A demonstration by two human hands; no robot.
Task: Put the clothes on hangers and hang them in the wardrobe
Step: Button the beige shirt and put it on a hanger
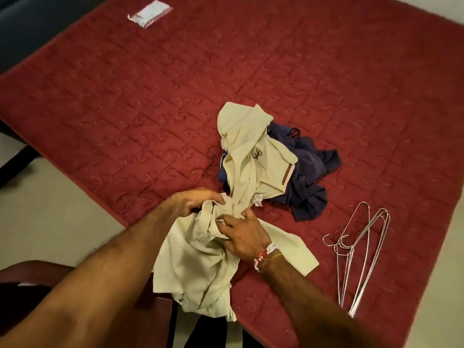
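Red mattress [125,96], cream shirt [195,272] lengthwise near-to-far

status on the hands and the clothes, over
Left hand and right hand both gripping bunched cream garment. Wire hangers lie bare to its right. Navy clothes piled behind; nothing blocking.

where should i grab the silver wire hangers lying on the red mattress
Probably at the necks just below the hooks, where the silver wire hangers bunch together. They lie flat on the red quilted mattress, hooks toward the right hand, which now grips the cream shirt, so pinching from above on that side should lift them all.
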